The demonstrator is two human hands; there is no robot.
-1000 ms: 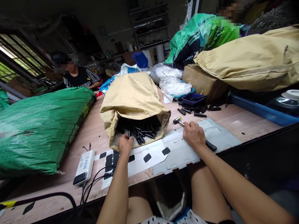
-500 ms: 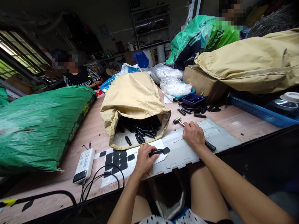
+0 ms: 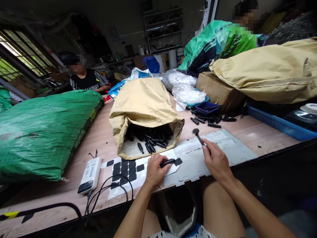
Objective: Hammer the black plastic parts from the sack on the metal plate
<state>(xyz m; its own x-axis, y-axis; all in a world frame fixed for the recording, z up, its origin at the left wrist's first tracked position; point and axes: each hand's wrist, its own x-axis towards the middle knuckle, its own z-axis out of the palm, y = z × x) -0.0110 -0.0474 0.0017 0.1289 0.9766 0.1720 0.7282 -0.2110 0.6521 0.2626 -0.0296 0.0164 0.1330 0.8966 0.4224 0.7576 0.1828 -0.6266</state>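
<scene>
My left hand (image 3: pixel 156 168) rests at the front of the table with its fingers closed around a black pen-like tube (image 3: pixel 167 163), which lies sideways. A dark rounded square patch (image 3: pixel 178 161) sits by the tube's right end. In my right hand (image 3: pixel 216 160) is the handle of a small hammer (image 3: pixel 196 132), its dark head tilted up and away above the grey board (image 3: pixel 229 145). Left of my left hand lies a white sheet (image 3: pixel 142 180) bearing several black square patches (image 3: pixel 124 172). Behind it, an open beige sack (image 3: pixel 146 102) holds many more black tubes (image 3: pixel 150 145).
A white power bank (image 3: pixel 90 175) with black cables stands at left, beside a bulging green sack (image 3: pixel 44 135). Loose black tubes lie around a purple tray (image 3: pixel 207 108) at the back right. A blue tray (image 3: pixel 277 122) is on the right. Two people are beyond the table.
My right hand has lifted the hammer off the board and turned its head toward the far side. My left hand stays on the tube. The view has shifted slightly.
</scene>
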